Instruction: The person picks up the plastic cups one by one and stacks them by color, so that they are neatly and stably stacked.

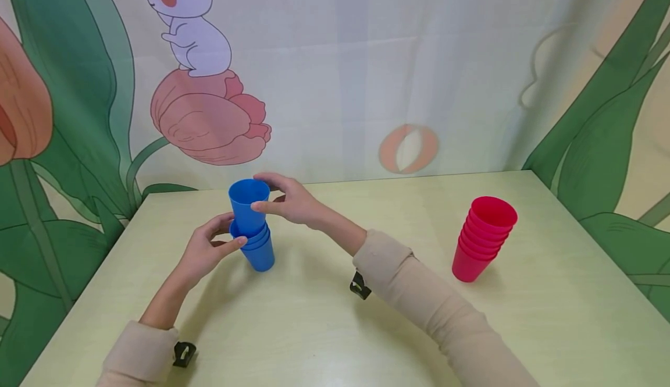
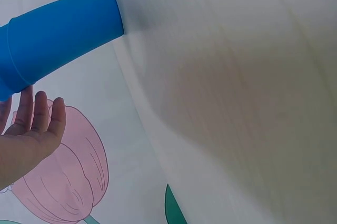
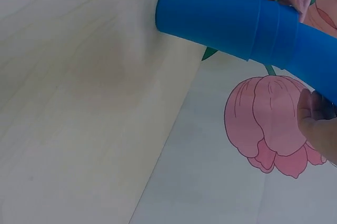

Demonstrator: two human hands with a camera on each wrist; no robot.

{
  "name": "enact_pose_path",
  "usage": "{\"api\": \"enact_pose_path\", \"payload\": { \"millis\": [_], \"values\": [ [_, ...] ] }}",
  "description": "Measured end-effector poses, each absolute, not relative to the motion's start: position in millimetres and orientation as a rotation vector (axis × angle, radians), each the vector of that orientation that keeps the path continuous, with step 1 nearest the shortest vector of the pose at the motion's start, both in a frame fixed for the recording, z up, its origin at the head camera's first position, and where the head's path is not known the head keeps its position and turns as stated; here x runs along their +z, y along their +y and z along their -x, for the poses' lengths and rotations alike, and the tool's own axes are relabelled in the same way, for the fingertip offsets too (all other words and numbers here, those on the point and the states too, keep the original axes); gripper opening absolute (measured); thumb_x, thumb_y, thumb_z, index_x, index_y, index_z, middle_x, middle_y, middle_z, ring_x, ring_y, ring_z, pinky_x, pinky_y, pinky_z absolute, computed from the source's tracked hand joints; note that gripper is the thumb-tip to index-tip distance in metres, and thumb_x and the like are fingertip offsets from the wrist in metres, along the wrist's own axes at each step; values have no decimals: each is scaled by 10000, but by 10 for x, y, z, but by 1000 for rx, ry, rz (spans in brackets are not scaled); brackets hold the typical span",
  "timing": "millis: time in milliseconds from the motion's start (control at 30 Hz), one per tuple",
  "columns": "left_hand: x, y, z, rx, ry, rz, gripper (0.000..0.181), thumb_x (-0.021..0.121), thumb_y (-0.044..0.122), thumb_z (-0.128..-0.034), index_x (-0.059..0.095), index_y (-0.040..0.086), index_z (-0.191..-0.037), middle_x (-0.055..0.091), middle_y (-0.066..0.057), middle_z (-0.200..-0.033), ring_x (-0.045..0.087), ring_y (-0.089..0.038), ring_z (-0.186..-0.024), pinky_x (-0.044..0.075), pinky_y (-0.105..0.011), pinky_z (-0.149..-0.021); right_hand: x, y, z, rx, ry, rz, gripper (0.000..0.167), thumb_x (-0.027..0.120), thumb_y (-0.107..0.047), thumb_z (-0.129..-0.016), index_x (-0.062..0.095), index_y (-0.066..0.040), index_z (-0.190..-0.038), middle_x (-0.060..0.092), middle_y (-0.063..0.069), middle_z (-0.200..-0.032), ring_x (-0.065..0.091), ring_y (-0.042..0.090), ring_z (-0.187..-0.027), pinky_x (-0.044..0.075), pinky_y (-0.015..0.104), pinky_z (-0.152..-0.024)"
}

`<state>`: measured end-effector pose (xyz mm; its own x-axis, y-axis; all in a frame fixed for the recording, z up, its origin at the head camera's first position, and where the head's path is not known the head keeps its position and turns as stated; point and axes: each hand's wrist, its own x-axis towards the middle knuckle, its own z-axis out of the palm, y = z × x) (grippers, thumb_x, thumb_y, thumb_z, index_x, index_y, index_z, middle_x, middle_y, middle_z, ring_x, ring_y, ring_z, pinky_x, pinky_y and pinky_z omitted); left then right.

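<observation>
Several blue plastic cups stand nested in an upright blue stack (image 1: 260,259) at the left of the table. My left hand (image 1: 205,248) holds this stack near its rims, thumb in front and fingers behind. Above, my right hand (image 1: 293,201) grips the top blue cup (image 1: 245,209) between thumb and fingers. That cup is tilted, its lower end inside the stack. In the left wrist view, the left hand's fingers (image 2: 39,113) touch the blue cups (image 2: 68,32). The right wrist view shows the tilted cup (image 3: 318,58) angled away from the stack (image 3: 210,21).
A leaning stack of several nested red cups (image 1: 473,259) stands at the right of the pale wooden table (image 1: 314,329). Behind the table's far edge hangs a cloth backdrop (image 1: 324,84) printed with flowers and a white animal. A black clip-like piece (image 1: 360,286) shows below the right cuff.
</observation>
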<state>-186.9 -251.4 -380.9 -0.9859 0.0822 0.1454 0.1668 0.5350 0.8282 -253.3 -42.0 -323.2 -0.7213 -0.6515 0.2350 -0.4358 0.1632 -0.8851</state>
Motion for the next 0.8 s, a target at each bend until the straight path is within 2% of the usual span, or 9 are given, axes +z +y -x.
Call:
{"api": "enact_pose_path", "payload": {
  "millis": [300,800],
  "values": [
    [-3810,-2522,1866,-1472,-2657,254,668,632,338,-846,354,25,-1366,467,-190,-1281,446,-342,-1148,402,-494,-921,-3334,-483,2586,-1471,2218,1121,591,650,-224,-841,402,-69,-1354,494,59,-1282,467,145,-1118,457,209,-818],
    [-3814,-2522,1862,-1454,-2663,250,638,632,338,-846,381,31,-1346,487,-189,-1255,458,-336,-1129,407,-495,-916,-3477,-536,2602,-1446,2212,1068,586,659,-225,-833,419,-77,-1347,499,59,-1282,458,162,-1138,452,246,-842]
  ]
}}
